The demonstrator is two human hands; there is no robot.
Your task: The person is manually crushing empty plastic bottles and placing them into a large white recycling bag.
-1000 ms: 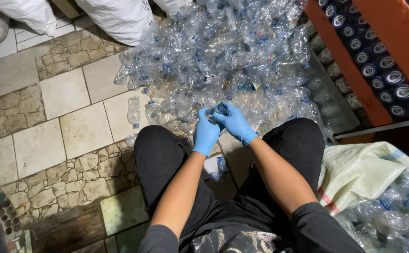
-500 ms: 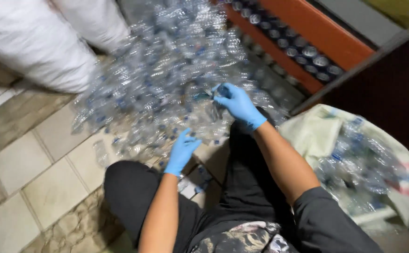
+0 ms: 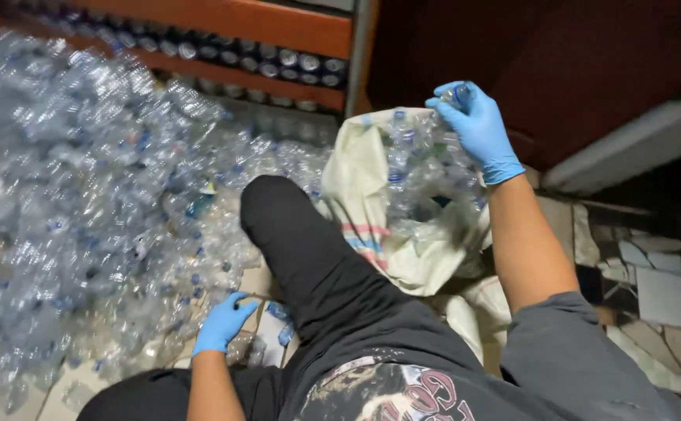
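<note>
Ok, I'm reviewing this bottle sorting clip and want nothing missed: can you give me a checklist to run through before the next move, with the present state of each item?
1. Right hand grips a clear bottle: ok, fingers closed on it.
2. Right hand is above the sack: ok, over its open mouth.
3. Sack mouth is open: ok, bottles show inside.
4. Left hand is free: cannot tell; it rests low at the edge of the bottle pile, fingers curled.
5. Both gloves are whole: ok as far as visible.
6. Room left in the sack: cannot tell.
</note>
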